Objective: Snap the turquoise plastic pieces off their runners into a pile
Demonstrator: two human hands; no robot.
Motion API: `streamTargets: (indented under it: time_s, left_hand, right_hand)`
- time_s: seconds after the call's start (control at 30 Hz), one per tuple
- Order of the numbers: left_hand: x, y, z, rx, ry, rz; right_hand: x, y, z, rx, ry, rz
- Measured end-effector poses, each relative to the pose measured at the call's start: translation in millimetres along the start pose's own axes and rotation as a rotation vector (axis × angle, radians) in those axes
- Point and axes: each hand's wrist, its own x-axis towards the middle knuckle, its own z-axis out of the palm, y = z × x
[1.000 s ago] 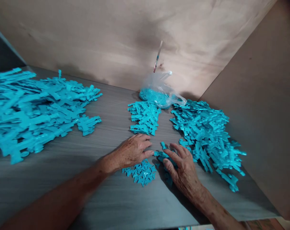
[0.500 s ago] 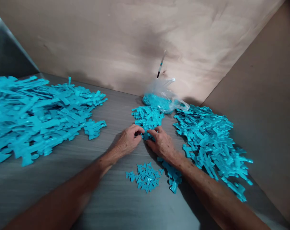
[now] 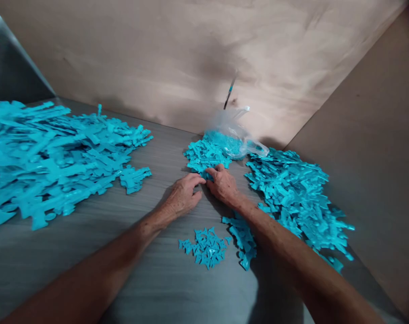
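In the head view, both my hands meet at the near edge of a small middle pile of flat turquoise cut-out pieces [image 3: 206,155]. My left hand [image 3: 186,193] is partly open, thumb apart from the fingers, its fingertips near those of my right hand; nothing shows in it. The fingers of my right hand [image 3: 223,185] are curled down over a turquoise piece [image 3: 208,175] at the pile's front, mostly hidden by them. Nearer to me lies a loose cluster of small star-like turquoise pieces [image 3: 207,247]. Larger turquoise pieces [image 3: 243,240] lie beside it, partly under my right forearm.
A big heap of long turquoise pieces [image 3: 65,157] spreads over the left of the grey wood-grain table [image 3: 164,274]. Another heap [image 3: 295,193] lies at the right. Behind the middle pile stands a clear plastic bag [image 3: 233,135] with turquoise contents. A thin stick [image 3: 229,94] rises behind it, before a wooden panel [image 3: 140,58].
Both hands have shifted slightly towards the pile. The turquoise piece seen between them is now mostly covered by my right fingers. My left thumb and fingers have spread a little.
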Motion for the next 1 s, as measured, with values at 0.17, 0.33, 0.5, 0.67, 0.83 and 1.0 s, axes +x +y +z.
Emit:
streamTargets:
  time_s: [0.17, 0.33, 0.5, 0.67, 0.83, 1.0]
  left_hand:
    - [-2.5, 5.3, -1.0, -0.02, -0.015, 0.02]
    - [-8.1, 16.0, -4.0, -0.05, -0.128, 0.086]
    - [-12.3, 21.4, 0.5, -0.065, -0.336, 0.363]
    - [-17.3, 29.5, 0.6, 0.051, -0.424, 0.457]
    - [-24.5, 43.9, -8.1, 0.254, -0.549, 0.441]
    - [-29.6, 50.8, -6.6, 0.323, -0.57, 0.382]
  right_hand:
    - [-14.7, 25.4, -13.3, 0.08, 0.023, -0.02]
    - [-64.8, 62.4, -32.2, 0.198, -0.004, -0.023]
    - [-135.5, 59.0, -33.3, 0.275, -0.011, -0.131]
    - [-172.3, 37.3, -19.0, 0.116, -0.009, -0.151]
    - [-178.7, 42.0, -11.0, 0.165, 0.078, -0.155]
    - [-176.6, 46.4, -11.1, 0.308, 0.049, -0.185]
